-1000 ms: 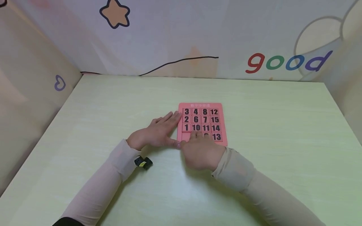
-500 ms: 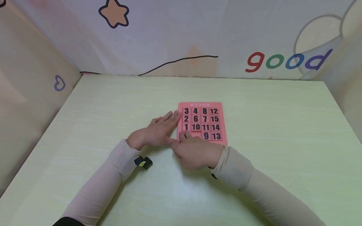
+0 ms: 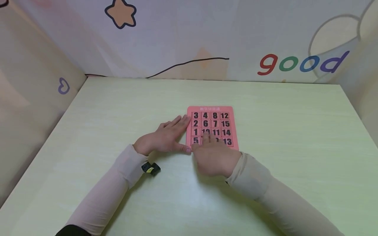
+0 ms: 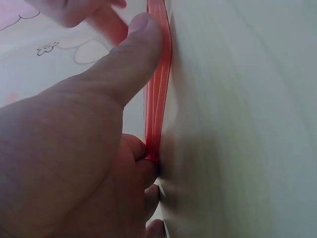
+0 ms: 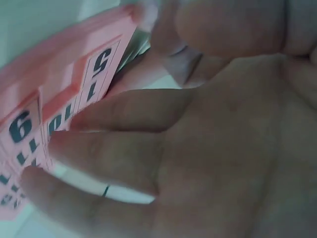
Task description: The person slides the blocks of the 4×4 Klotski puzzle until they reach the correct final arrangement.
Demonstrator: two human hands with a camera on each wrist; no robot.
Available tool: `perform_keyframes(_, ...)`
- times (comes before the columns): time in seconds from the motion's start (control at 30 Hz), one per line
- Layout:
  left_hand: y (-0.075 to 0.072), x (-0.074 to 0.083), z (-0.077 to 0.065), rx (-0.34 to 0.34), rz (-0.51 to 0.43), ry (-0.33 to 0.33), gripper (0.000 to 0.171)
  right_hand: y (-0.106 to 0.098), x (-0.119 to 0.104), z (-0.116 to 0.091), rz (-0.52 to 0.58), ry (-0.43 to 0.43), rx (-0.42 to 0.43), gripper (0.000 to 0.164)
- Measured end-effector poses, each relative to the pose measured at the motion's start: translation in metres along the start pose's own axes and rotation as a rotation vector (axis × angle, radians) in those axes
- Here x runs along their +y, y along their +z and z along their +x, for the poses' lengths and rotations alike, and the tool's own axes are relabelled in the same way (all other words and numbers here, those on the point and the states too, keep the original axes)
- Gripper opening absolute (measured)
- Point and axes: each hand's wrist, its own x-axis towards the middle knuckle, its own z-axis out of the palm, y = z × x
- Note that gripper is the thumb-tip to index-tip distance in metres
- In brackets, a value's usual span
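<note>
My feed gives me a pink number slide puzzle [image 3: 235, 127] with black numerals [image 3: 215, 115], a pale green, faintly streaked tabletop [image 3: 283, 144], and pale beige sleeves [image 3: 101, 193]. I read the backdrop [image 3: 183, 29] as greyish lilac, patterned with a black-outlined orange star [image 3: 120, 13] and "good" [image 3: 302, 66] lettered red, green, blue and purple.

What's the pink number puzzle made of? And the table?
The pink number puzzle looks like smooth plastic: its edge has neat, even lines. The table may be wood or laminate, with a satiny finish: it shows faint streaks and a soft glow.
</note>
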Motion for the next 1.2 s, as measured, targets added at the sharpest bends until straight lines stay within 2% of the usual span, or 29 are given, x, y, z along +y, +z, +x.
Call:
perform_keyframes(0.1,0.0,0.0,0.001,-0.003,-0.004,-0.009,0.116,0.001,0.001,-0.001,-0.025,0.049,0.019,0.057)
perform_keyframes(0.33,0.001,0.001,0.001,-0.003,-0.014,-0.016,0.117,0.008,-0.004,0.002,-0.111,0.05,0.057,0.053)
perform_keyframes(0.7,0.0,-0.001,-0.002,-0.005,-0.018,-0.018,0.116,0.01,-0.009,0.005,-0.063,0.002,0.035,0.054)
perform_keyframes(0.83,0.001,-0.002,-0.002,0.0,-0.023,-0.012,0.115,0.006,-0.006,0.002,-0.036,0.043,0.034,0.054)
perform_keyframes(0.97,0.002,-0.001,-0.001,-0.002,-0.024,-0.01,0.117,0.003,-0.001,-0.002,-0.056,0.085,0.048,0.053)
perform_keyframes(1.2,-0.001,0.001,0.0,-0.003,-0.011,-0.012,0.117,0.002,0.001,-0.002,-0.07,0.02,0.069,0.049)
